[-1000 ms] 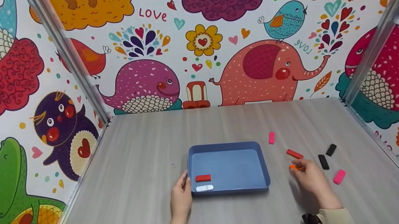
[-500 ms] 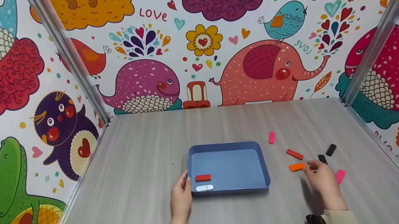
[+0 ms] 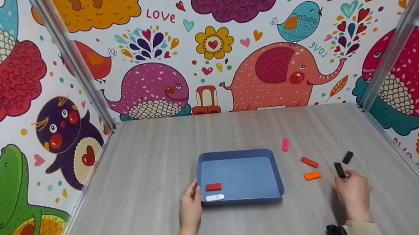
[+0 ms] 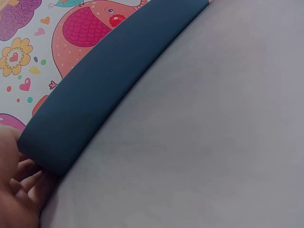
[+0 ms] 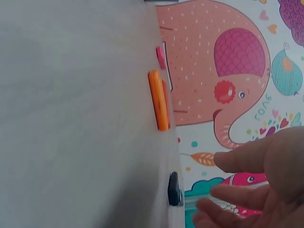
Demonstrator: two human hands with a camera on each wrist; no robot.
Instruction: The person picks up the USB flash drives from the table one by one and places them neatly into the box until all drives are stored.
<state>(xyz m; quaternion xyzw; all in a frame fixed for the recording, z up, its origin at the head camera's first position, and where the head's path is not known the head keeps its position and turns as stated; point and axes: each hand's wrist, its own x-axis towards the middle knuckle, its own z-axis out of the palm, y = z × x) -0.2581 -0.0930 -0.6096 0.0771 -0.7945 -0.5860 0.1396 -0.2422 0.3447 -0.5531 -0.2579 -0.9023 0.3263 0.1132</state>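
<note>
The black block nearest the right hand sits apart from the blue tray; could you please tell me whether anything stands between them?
Yes: the orange block lies between the black block and the blue tray, with the loose red block beside it. The tray's right wall also stands there; a lift would probably clear everything.

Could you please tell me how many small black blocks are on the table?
2: one black block right by the right hand, and a second black block farther back, slightly right. The hand could hide more.

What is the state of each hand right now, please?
Left hand: holding the blue tray by its edge.
Right hand: open, holding nothing, near a black block.
</note>
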